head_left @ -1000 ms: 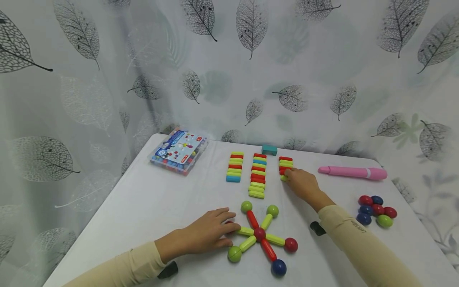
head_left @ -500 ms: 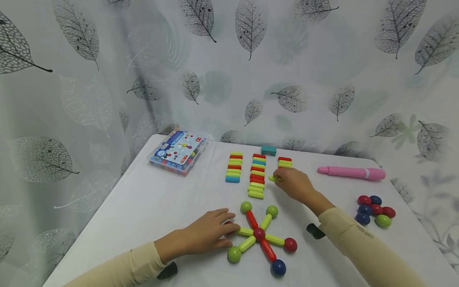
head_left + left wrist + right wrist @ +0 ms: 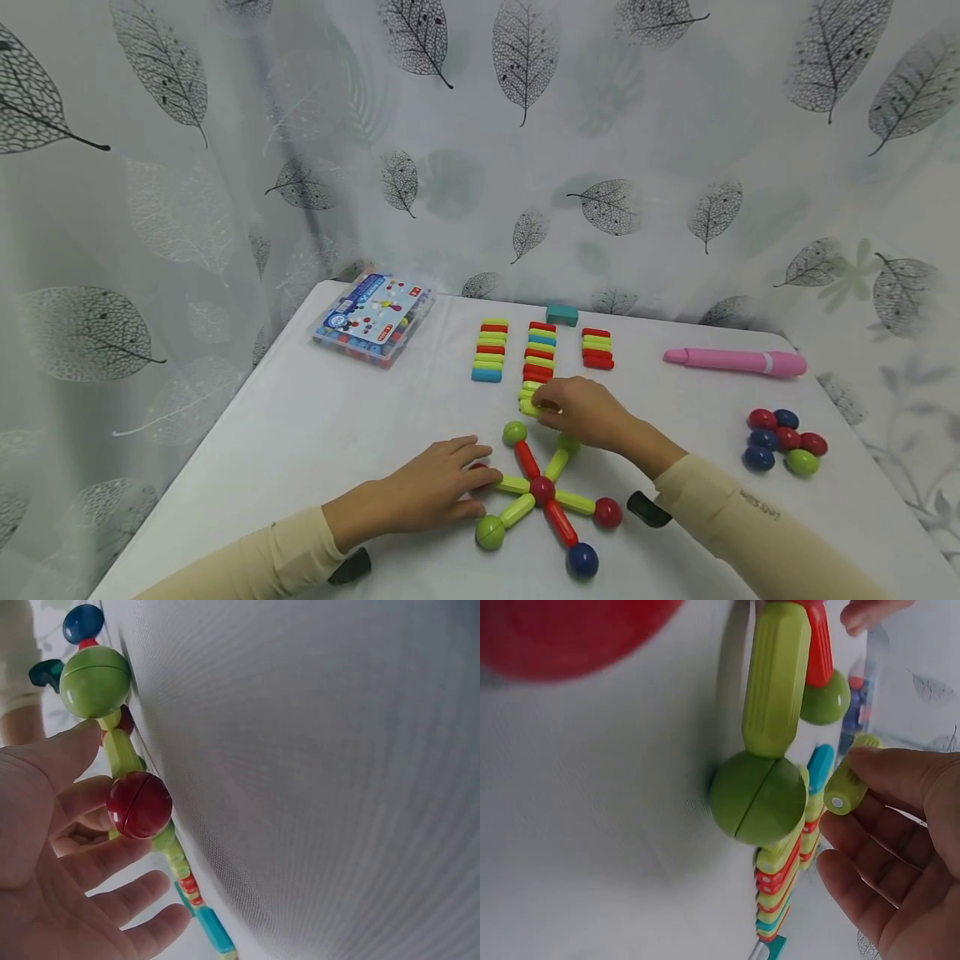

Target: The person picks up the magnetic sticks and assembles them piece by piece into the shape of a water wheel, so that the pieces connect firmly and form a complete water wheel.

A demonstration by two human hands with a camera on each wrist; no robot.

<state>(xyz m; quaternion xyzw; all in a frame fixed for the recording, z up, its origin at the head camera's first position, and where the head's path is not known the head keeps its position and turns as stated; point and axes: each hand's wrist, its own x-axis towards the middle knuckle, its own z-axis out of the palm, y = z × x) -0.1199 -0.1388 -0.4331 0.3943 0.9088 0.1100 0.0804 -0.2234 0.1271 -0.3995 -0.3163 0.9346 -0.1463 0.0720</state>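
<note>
We could read no text with certainty. The lid of the plastic case (image 3: 374, 316) bore a printed label, too small for us to make out, and the right sleeve (image 3: 757, 509) carried small dark lettering that stayed illegible.

My right hand (image 3: 581, 412) covers one green ball of the star-shaped rod-and-ball figure (image 3: 542, 490); my left hand (image 3: 427, 492) hides its red ball; a blurred red ball (image 3: 570, 634) is cropped at the right wrist view's top edge
</note>
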